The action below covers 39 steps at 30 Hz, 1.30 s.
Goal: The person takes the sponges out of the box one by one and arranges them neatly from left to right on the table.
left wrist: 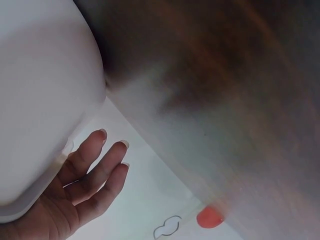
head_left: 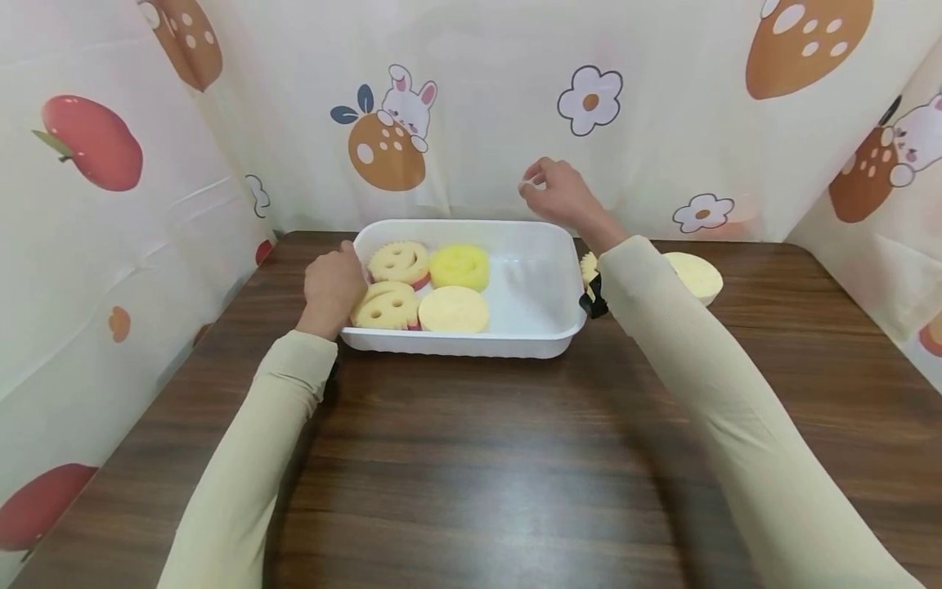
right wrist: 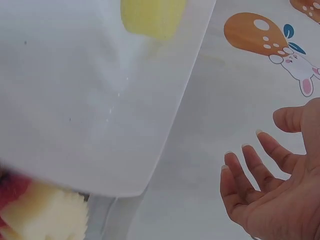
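A white tray (head_left: 456, 344) sits on the dark wood-grain bench (head_left: 441, 458), and the left hand (head_left: 334, 282) is at its left end, laid over the rim. In the left wrist view three fingers hang outside the tray's wall, slightly bent and spread a little; the tray covers the thumb, so I cannot tell whether that hand pinches the rim. The right hand (head_left: 561, 192) is raised above the tray's far rim toward its right corner, fingers loosely curved and apart, thumb away from them, holding nothing and clear of the tray.

Four sponge-like pieces lie in the left and middle part of the tray. A cream smiling-face piece (head_left: 382, 266) with a pink-red underside is at the tray's far left, and a second face piece (head_left: 387, 303) at its near left; both are near the left hand. A yellow piece (head_left: 459, 267) lies at the tray's far middle, and a plain cream oval (head_left: 454, 311) at its near middle. All four are well apart from the right hand.

Outside the tray, just beyond its right end, a scalloped piece (right wrist: 50, 215) is partly hidden by the right wrist in the head view. Farther right of the tray lies another plain cream piece (head_left: 695, 278).
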Motion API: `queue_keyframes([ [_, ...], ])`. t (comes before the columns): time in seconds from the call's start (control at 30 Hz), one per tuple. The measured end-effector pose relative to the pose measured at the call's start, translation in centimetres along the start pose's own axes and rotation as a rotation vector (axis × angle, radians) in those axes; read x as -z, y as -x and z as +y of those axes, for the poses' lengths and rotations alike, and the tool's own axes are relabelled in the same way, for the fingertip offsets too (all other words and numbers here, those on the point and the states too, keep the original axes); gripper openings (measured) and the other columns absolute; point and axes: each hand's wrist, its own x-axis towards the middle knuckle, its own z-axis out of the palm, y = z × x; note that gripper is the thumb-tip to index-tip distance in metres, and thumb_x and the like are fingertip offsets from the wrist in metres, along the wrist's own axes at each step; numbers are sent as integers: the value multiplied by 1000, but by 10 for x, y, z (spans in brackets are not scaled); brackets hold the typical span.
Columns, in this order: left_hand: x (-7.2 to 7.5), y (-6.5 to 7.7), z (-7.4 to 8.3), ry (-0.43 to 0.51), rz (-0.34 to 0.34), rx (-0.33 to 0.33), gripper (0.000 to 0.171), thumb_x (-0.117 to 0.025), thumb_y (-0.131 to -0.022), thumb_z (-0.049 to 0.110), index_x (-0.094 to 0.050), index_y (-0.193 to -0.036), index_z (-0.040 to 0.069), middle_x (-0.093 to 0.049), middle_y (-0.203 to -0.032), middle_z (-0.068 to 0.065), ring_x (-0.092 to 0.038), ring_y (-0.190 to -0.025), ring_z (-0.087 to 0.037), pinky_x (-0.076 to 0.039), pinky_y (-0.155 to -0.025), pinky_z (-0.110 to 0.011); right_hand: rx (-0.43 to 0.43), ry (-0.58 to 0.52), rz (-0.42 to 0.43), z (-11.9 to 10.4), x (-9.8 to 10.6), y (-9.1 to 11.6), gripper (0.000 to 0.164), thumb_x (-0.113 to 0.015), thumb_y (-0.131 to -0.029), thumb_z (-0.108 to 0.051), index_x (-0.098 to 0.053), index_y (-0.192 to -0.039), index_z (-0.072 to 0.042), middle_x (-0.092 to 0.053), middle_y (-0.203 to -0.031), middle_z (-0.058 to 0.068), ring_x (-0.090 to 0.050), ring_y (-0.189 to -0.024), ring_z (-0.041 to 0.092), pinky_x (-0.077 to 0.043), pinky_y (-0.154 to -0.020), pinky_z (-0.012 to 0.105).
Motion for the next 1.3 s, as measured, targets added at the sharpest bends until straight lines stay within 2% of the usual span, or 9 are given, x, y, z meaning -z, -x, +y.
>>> queue_keyframes([
  [0.33,3,-1,-1,-2,0,4,52,-48,-97,26,-39,-133,-10,-64,-109,-34,-66,-97,-47,-55,-79,-55,17,-5,-21,-8,-10,-6,48,-41,-104,-35,-43,-144,-10,-40,-154,12,-44,-137,30,-43,-111,45],
  [0.63,1,1,0,-11,-4,15,55,-48,-97,26,-38,-138,-10,-64,-107,-32,-67,-94,-44,-56,-76,-53,10,-31,-41,-15,-19,-10,46,-43,-104,-36,-43,-144,-13,-42,-153,10,-45,-135,29,-44,-110,44],
  [1.03,-1,2,1,12,8,26,52,-52,-97,30,-41,-131,-8,-64,-107,-30,-67,-92,-42,-55,-77,-51,14,-27,-59,-19,-35,-16,46,-43,-104,-36,-43,-144,-14,-44,-152,10,-46,-134,28,-44,-110,44],
  [1.3,-1,1,1,3,4,21,54,-50,-97,28,-39,-136,-9,-65,-107,-31,-67,-93,-43,-56,-77,-52,27,-27,-77,-17,-42,-19,45,-43,-104,-35,-43,-143,-11,-44,-151,11,-45,-135,29,-42,-111,45],
])
